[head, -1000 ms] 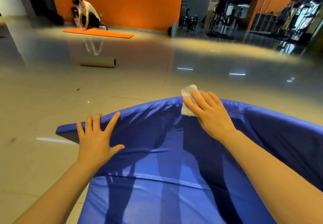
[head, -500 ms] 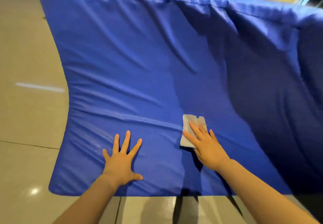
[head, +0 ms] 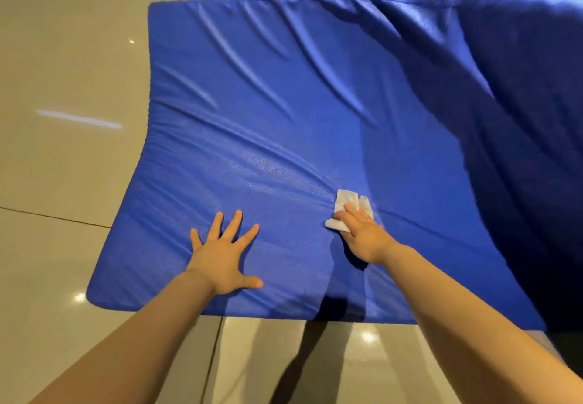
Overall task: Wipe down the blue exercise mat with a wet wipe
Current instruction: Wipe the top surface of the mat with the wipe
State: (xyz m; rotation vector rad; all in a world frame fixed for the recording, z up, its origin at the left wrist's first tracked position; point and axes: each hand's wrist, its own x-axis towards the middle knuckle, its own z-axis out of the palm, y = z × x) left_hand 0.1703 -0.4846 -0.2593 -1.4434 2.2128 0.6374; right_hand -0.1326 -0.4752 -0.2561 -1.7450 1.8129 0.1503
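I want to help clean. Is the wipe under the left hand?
No, the wet wipe lies under the right hand; the left hand rests bare on the blue mat.

Both forearms are bare to the frame's edge, with no sleeves. The left hand [head: 222,257] and right hand [head: 364,236] wear nothing.

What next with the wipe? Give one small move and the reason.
Probably slide the right hand and the wipe forward, away from the body, along the mat. The wipe lies flat under straight fingers near the mat's near edge, with most of the wrinkled mat ahead of it. The left hand rests spread on the mat and can brace it.
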